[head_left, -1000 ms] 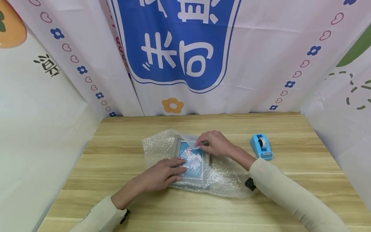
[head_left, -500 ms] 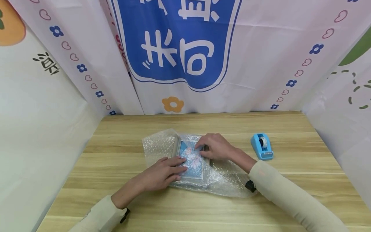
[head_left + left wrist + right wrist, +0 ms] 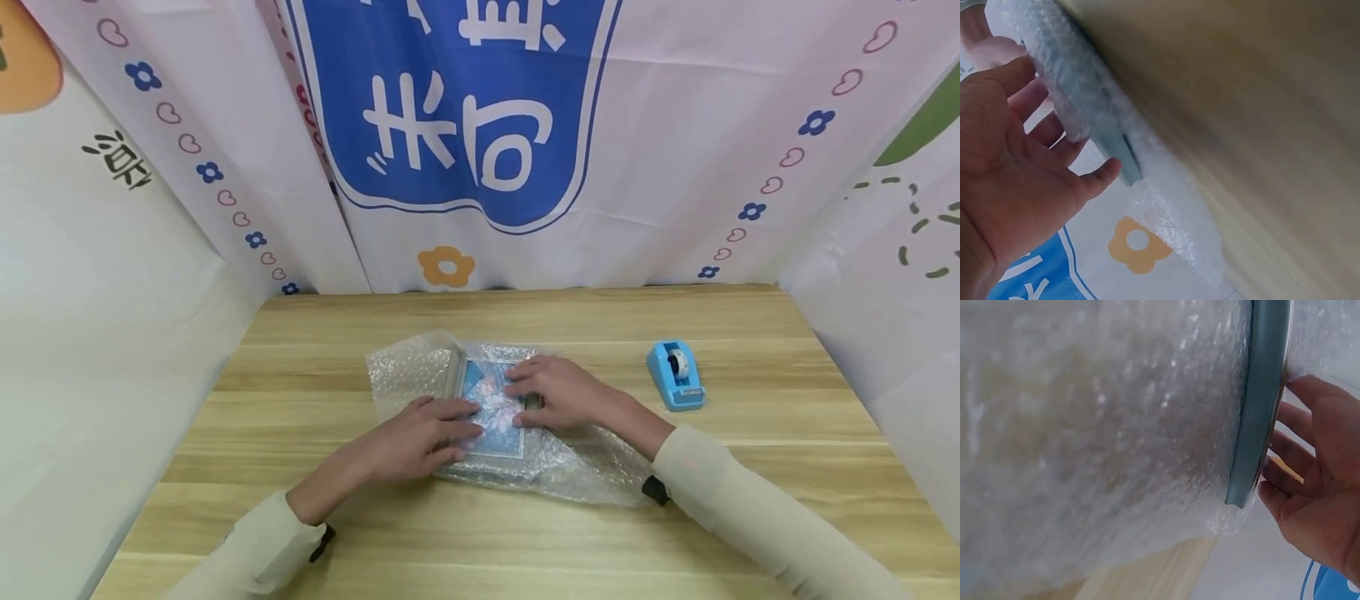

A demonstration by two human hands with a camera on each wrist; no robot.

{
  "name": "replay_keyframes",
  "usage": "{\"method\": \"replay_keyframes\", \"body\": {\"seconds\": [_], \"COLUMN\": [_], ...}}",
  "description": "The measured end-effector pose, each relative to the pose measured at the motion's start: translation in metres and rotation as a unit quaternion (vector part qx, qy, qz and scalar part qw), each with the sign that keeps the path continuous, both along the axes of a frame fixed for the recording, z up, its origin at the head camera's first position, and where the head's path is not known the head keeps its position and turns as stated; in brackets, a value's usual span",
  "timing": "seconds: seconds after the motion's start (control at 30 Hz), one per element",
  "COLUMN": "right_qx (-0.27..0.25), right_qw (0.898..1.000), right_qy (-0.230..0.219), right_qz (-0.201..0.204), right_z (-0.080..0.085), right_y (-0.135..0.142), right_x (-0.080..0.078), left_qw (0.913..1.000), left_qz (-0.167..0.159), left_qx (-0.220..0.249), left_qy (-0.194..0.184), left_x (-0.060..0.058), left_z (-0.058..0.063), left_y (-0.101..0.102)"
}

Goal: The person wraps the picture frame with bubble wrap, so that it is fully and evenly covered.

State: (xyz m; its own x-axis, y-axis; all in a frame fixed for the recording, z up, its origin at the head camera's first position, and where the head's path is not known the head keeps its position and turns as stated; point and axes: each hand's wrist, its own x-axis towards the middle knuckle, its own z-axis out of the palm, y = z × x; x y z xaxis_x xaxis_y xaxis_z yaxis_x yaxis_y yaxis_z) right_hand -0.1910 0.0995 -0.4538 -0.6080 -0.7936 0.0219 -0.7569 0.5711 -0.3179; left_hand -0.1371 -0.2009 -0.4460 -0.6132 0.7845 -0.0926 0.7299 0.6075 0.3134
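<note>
A picture frame [image 3: 453, 373] with a pale border and a blue picture of pink-white flowers lies on the table on a sheet of bubble wrap [image 3: 408, 371]. Part of the wrap is folded over the picture, and another part spreads out to the right. My left hand [image 3: 416, 433] rests with extended fingers on the frame's left side. On the upper right side, the fingers of my right hand [image 3: 558, 392] press the wrap against the picture. In the right wrist view, the grey-green edge of the frame [image 3: 1266, 394] shows beside that hand. The left wrist view shows a bare frame corner [image 3: 1113, 150].
A blue tape dispenser [image 3: 677, 375] with a roll of tape stands to the right of the frame. The wooden table [image 3: 330, 333] ends at a printed cloth backdrop [image 3: 645, 208], and white cloth hangs at both sides.
My right hand held a raised edge of the wrap, laid it down over the picture, then moved slightly nearer with its fingers flatter. My left hand has stayed on the frame.
</note>
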Motion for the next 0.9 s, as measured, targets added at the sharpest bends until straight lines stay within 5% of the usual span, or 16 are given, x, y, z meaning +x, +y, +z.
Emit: {"method": "replay_keyframes", "body": {"seconds": [0.2, 0.47, 0.63, 0.9], "right_qx": [-0.002, 0.000, 0.006, 0.020], "right_qw": [1.000, 1.000, 1.000, 0.999], "right_qy": [-0.009, -0.016, -0.018, -0.011], "right_qz": [-0.018, -0.022, -0.024, -0.025], "right_z": [-0.002, -0.005, -0.006, 0.001], "right_y": [-0.003, -0.003, -0.003, -0.007], "right_x": [0.001, 0.002, 0.004, 0.007], "left_qw": [0.9994, 0.9961, 0.9917, 0.9898], "left_qz": [-0.002, -0.011, 0.007, 0.024], "left_qx": [-0.020, -0.088, -0.123, -0.135], "left_qy": [0.029, 0.002, -0.036, -0.041], "left_x": [-0.016, -0.043, -0.050, -0.051], "left_z": [0.009, 0.008, 0.008, 0.005], "left_y": [0.003, 0.009, 0.011, 0.010]}}
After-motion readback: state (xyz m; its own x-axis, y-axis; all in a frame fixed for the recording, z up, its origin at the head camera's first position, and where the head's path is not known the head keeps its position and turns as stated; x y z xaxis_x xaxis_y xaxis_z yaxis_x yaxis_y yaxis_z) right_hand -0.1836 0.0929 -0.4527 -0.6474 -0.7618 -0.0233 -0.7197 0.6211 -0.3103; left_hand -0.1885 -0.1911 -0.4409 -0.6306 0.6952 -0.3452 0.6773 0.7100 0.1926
